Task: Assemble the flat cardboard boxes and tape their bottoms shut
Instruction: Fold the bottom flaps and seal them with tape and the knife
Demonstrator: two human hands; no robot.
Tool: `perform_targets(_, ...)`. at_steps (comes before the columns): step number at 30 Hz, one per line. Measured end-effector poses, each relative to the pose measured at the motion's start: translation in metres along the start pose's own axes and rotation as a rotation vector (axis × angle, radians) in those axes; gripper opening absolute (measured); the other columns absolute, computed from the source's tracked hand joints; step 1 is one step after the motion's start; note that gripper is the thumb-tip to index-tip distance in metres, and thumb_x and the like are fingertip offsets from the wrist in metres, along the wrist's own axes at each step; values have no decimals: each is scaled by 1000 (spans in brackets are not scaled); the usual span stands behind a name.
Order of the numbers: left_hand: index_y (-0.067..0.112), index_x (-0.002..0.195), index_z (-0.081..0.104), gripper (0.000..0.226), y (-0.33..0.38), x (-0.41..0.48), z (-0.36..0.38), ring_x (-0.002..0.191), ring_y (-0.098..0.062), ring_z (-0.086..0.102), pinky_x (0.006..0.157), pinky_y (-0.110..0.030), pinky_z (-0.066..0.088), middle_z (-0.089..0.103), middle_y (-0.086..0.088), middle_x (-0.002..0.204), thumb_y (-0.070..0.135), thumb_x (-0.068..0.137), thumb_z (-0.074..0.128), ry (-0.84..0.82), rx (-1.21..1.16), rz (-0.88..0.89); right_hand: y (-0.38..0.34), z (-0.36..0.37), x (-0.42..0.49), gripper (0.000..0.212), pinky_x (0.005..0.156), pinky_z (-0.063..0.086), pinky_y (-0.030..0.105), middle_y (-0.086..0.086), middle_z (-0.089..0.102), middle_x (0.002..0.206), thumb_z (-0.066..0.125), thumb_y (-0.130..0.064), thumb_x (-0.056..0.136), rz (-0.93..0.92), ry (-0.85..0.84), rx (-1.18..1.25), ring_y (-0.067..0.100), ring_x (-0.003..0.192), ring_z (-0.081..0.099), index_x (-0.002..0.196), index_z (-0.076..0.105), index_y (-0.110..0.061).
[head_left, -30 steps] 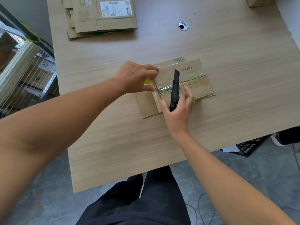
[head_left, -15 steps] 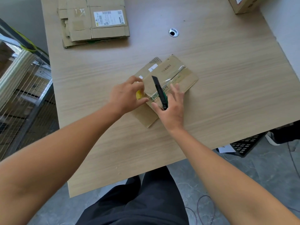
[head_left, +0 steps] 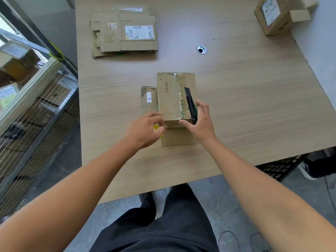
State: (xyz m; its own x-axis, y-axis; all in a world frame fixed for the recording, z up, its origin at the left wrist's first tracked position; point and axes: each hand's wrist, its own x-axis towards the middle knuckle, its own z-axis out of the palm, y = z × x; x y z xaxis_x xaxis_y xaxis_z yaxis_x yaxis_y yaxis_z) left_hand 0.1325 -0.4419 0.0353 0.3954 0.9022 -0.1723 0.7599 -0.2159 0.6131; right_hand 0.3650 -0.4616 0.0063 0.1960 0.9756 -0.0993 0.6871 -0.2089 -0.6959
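Cardboard this creased wants steadying: I'd have the left hand (head_left: 143, 131), fingers curled round something yellow (head_left: 156, 127) (tape, I'd guess), press the near-left corner, while the right hand (head_left: 201, 124), pinching a black utility knife (head_left: 190, 104) between thumb and forefinger with its other fingers spread, works with the blade turned away from the thumb. The box (head_left: 169, 99) sits mid-way across the table (head_left: 254, 110), towards the near edge. It is brown and scuffed, with a clear tape strip (head_left: 179, 95) running far to near along its top seam.
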Motion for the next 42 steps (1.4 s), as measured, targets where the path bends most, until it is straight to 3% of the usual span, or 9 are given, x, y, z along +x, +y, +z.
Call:
perform_targets(5, 43, 85, 63, 13, 17, -9, -19, 102, -16, 60, 84, -38, 49, 57, 18, 119, 37, 84, 51, 23, -76, -3, -3, -31, 14, 66, 118, 31, 35, 8, 42, 145, 80, -29, 87, -104, -101, 48, 21, 138, 40, 141, 50, -6)
perform_targets(9, 44, 85, 64, 14, 44, -18, -26, 100, -12, 57, 87, -39, 49, 54, 16, 109, 35, 83, 54, 19, -226, 5, -13, -51, -15, 18, 67, 44, 32, 1, 59, 81, 75, -24, 90, -15, -113, 356, 18, 73, 55, 95, 61, -14)
perform_targets(13, 38, 88, 69, 16, 72, -27, -17, 96, -11, 56, 68, -30, 47, 52, 10, 106, 31, 82, 56, -65, -419, -31, -28, -65, -53, 22, 41, 42, 24, -4, 60, 67, 82, -19, 80, 168, -280, 843, 17, 43, 44, 100, 71, -19)
perform_targets(20, 37, 88, 68, 15, 104, -42, 5, 75, -5, 52, 49, -23, 43, 50, 12, 99, 29, 86, 56, -68, -562, -41, -25, -82, -78, 13, 44, 39, 24, 6, 58, 68, 84, -18, 82, 95, -314, 810, 15, 48, 46, 92, 77, -14)
perform_targets(26, 41, 87, 66, 15, 119, -48, 5, 91, -10, 56, 60, -34, 50, 52, 14, 103, 32, 86, 55, -54, -504, -17, -26, -98, -84, 14, 46, 41, 28, 2, 53, 64, 79, -22, 85, 80, -322, 795, 17, 48, 47, 80, 69, -15)
perform_targets(32, 31, 91, 68, 16, 134, -49, -3, 60, -11, 51, 48, -26, 45, 57, 8, 83, 21, 94, 56, -73, -645, -28, -35, -112, -82, 12, 47, 45, 29, 1, 54, 61, 72, -8, 91, 119, -335, 891, 16, 52, 50, 84, 66, -15)
perform_targets(35, 32, 99, 68, 13, 137, -48, -3, 57, 0, 55, 50, -21, 46, 62, 16, 87, 23, 101, 59, -49, -524, -11, -41, -112, -83, 13, 46, 43, 28, 1, 58, 65, 68, -6, 92, 245, -259, 946, 14, 54, 54, 83, 64, -15)
perform_targets(39, 34, 111, 68, 15, 137, -49, -4, 80, 15, 56, 65, -8, 41, 62, 26, 95, 33, 100, 58, -3, -217, 21, -42, -111, -84, 3, 47, 44, 28, 8, 62, 77, 64, -7, 91, 316, -280, 926, 14, 56, 56, 91, 65, -10)
perform_targets(42, 42, 119, 60, 20, 135, -55, -8, 82, 2, 60, 71, -18, 45, 67, 17, 93, 43, 101, 52, -25, -79, 19, -43, -110, -85, 12, 49, 47, 28, 5, 62, 77, 74, -17, 90, 292, -340, 889, 12, 58, 57, 95, 66, -9)
